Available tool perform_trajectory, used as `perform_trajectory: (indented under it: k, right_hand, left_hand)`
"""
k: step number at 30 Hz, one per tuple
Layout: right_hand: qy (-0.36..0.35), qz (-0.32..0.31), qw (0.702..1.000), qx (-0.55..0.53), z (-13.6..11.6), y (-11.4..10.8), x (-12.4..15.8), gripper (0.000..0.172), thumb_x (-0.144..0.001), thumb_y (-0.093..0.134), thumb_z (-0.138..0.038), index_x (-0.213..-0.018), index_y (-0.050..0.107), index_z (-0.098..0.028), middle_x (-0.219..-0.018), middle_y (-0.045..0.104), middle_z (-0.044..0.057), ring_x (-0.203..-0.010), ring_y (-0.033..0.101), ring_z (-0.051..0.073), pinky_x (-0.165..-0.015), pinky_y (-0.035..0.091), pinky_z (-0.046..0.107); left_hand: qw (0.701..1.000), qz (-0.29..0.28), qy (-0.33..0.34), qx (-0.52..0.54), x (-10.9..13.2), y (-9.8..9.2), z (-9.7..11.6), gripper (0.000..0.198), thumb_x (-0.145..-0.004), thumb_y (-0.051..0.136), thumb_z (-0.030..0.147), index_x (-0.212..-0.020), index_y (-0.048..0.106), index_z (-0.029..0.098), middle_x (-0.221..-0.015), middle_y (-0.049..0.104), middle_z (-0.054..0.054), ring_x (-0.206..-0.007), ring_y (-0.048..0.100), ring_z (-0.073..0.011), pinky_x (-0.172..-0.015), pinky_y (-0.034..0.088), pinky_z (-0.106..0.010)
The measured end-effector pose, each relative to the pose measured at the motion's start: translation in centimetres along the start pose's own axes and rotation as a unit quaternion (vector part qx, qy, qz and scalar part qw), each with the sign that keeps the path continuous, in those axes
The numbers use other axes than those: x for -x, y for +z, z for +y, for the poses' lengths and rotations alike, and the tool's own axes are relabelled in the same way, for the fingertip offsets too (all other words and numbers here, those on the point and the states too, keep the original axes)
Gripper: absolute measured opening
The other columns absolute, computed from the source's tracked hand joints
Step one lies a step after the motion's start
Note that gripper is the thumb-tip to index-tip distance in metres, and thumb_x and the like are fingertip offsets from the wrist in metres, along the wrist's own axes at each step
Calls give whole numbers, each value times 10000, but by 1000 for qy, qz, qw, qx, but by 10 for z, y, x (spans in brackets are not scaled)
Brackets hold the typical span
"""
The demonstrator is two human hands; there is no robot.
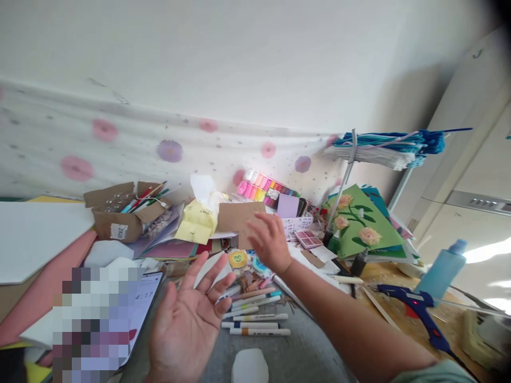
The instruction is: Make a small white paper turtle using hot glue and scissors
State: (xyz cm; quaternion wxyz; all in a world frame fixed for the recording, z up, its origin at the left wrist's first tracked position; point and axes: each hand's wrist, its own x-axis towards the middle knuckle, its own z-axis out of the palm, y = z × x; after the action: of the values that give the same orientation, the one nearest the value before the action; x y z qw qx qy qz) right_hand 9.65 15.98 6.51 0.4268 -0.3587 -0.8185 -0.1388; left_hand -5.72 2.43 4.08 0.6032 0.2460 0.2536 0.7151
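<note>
Flowered cloth hangs behind the cluttered worktop; I see the left hand empty, palm up, the right hand raised, fingers loosely spread, markers lying near both

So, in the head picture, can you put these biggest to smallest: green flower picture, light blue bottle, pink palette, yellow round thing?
From largest to smallest, as they look there:
Green flower picture
Light blue bottle
Pink palette
Yellow round thing
</note>
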Motion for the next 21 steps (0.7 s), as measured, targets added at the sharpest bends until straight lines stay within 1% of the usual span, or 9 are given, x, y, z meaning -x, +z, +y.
perform_trajectory:
  k: [1,3,5,7,11,13,15,18,21]
  right_hand:
    - [27,-5,1000,5,6,1,-16,298,-923,432,-266,-1137,634,-215,-1014,703,108,-928,640,255,-943,420,454]
    - [60,-25,998,8,8,4,-49,345,-966,353,-278,-1189,599,-184,-830,717,92,-726,659,230,-762,496,380]
    - [63,-54,997,6,-4,13,-82,371,-983,323,-321,-1231,570,-197,-816,710,81,-734,660,229,-716,494,346]
    - [43,-98,994,0,-26,30,-111,366,-964,390,-375,-1268,545,-243,-956,697,89,-858,651,247,-744,488,344]
    - [19,-200,980,3,-68,77,-152,502,-804,628,-531,-1257,560,-325,-1315,525,115,-1111,538,352,-869,450,476]
    - [37,-238,971,14,-78,99,-169,448,-815,645,-490,-1193,598,-254,-1320,513,117,-1157,503,344,-925,416,535]
    - [62,-260,963,18,-82,114,-188,353,-885,597,-392,-1167,584,-180,-1245,559,102,-1107,548,278,-919,447,508]
    - [85,-251,964,4,-75,121,-222,301,-923,562,-315,-1180,558,-160,-1189,583,87,-1001,604,225,-841,515,435]
    - [93,-199,975,-22,-63,116,-249,298,-923,562,-308,-1183,557,-162,-1190,582,87,-994,607,223,-830,522,428]
  left_hand:
    - [1000,-24,1,-13,1,-2,-2,516,-793,466,617,-1178,608,304,-1140,688,-93,-819,663,-238,-692,516,-371]
    - [988,-129,0,-89,3,-7,-8,443,-778,556,544,-1087,668,247,-947,736,-104,-693,656,-225,-717,504,-389]
    - [951,-217,14,-221,6,-10,-14,373,-760,618,487,-975,718,199,-871,732,-108,-742,659,-251,-737,491,-377]
    - [909,-240,50,-337,7,-13,-18,298,-775,622,421,-923,733,187,-860,723,-104,-836,650,-267,-782,472,-365]
    - [868,-195,136,-436,6,-18,-20,179,-790,601,301,-845,727,187,-831,721,-84,-822,646,-235,-790,454,-329]
    - [863,-165,155,-451,5,-20,-22,153,-792,597,273,-812,727,193,-802,727,-76,-788,648,-223,-768,451,-318]
    - [861,-132,157,-465,5,-20,-25,142,-789,601,266,-759,725,202,-776,729,-73,-764,644,-222,-755,444,-322]
    - [873,-95,150,-454,4,-20,-29,178,-782,588,279,-663,700,209,-716,715,-73,-725,628,-225,-720,438,-333]
    - [912,-63,111,-389,1,-18,-29,164,-755,568,251,-633,667,205,-643,680,-54,-651,606,-206,-667,442,-325]
